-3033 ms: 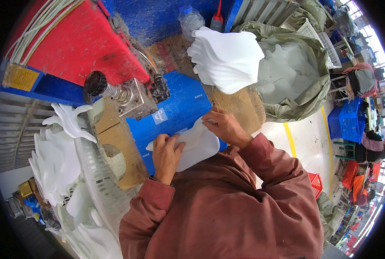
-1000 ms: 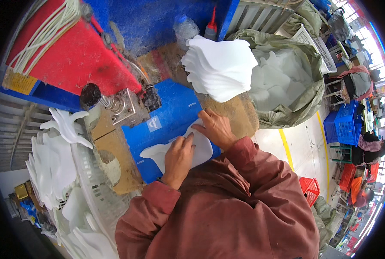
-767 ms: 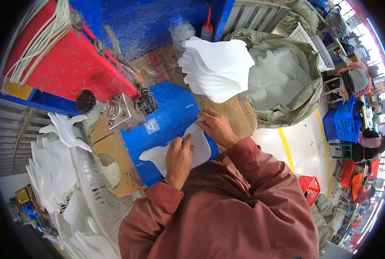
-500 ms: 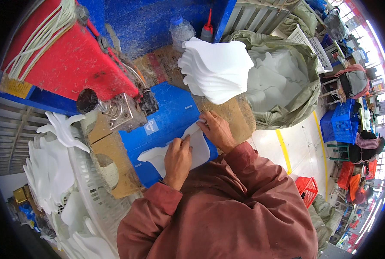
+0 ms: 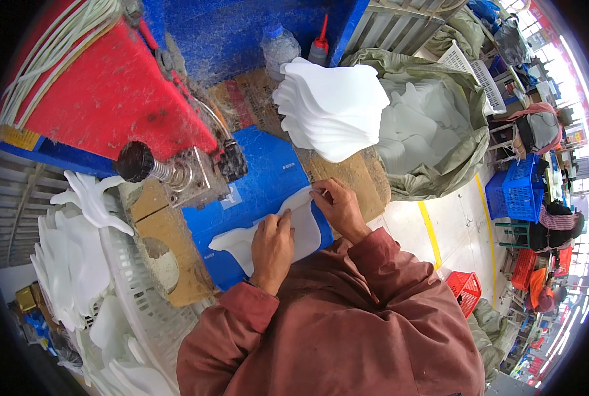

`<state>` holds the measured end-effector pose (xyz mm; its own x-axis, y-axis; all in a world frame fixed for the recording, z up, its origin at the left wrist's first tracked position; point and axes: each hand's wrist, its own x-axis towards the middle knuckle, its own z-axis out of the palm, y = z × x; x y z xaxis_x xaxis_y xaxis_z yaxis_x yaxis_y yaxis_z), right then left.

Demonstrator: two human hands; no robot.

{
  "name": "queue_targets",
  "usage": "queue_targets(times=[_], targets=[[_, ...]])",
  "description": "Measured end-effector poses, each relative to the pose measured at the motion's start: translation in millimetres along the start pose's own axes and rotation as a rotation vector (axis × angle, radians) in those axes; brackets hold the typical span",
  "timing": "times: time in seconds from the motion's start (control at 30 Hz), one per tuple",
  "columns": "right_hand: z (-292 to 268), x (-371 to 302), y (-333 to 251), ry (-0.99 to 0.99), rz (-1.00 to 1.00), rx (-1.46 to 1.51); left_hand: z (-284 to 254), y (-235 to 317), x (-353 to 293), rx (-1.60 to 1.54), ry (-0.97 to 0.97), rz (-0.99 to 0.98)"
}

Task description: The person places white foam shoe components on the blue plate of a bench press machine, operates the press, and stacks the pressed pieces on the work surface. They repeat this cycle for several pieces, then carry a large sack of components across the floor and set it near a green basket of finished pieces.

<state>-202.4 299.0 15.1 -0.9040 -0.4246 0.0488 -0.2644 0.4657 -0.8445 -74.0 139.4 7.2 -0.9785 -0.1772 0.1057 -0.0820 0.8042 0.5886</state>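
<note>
White foam sheet (image 5: pixel 288 228): 1 flat, curved-outline cut piece, lying on the blue pad (image 5: pixel 268 178) of the counter, directly in front of the person. Judged light, thin and flexible, likely to flop if lifted by 1 corner; edges look the best place to take hold, 2 points well apart.

Left hand (image 5: pixel 272 247): palm down, fingers spread flat on the near middle of the sheet, pressing it to the pad; grip not closed, nothing clasped.

Right hand (image 5: pixel 337 206): at the sheet's right upper edge, thumb and forefinger pinching that edge; grip closed on the sheet.

Sleeves: dull red, both forearms entering from the lower edge.

Cardboard panels (image 5: pixel 169 254): brown, under and beside the blue pad, 1 with a round cut-out.

White mesh basket (image 5: pixel 136 310): lower left, holding more white cut pieces (image 5: pixel 70 261).

Metal clamp fitting with black knob (image 5: pixel 175 175): just left of the pad, attached to the red machine body (image 5: pixel 109 99).

Stack of white foam pieces (image 5: pixel 334 109): fanned pile beyond the right hand, near but apart from the sheet.

Olive sack (image 5: pixel 439 125): open, filled with further white pieces, right of the stack.

2 bottles (image 5: pixel 301 46): 1 clear, 1 with red nozzle, against the blue wall.

Far right: blue and red crates, other people seated, too small to detail.
</note>
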Motion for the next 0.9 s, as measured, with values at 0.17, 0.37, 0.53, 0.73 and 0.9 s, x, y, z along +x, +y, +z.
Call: queue_targets(times=[0.17,0.37,0.53,0.73,0.9], targets=[[2,6,5,0.034,-0.041,-0.018,-1,1,1,-0.022,0.018,0.007],[6,10,11,0.047,-0.051,-0.05,-1,2,2,-0.023,0.02,0.003],[4,15,19,-0.01,0.032,-0.062,3,0,1,-0.013,0.029,-0.001],[7,30,38,-0.126,0.108,-0.252,5,-3,0,-0.002,0.053,0.012],[10,32,35,-0.105,0.039,-0.311,7,-4,4,-0.074,0.042,0.004]])
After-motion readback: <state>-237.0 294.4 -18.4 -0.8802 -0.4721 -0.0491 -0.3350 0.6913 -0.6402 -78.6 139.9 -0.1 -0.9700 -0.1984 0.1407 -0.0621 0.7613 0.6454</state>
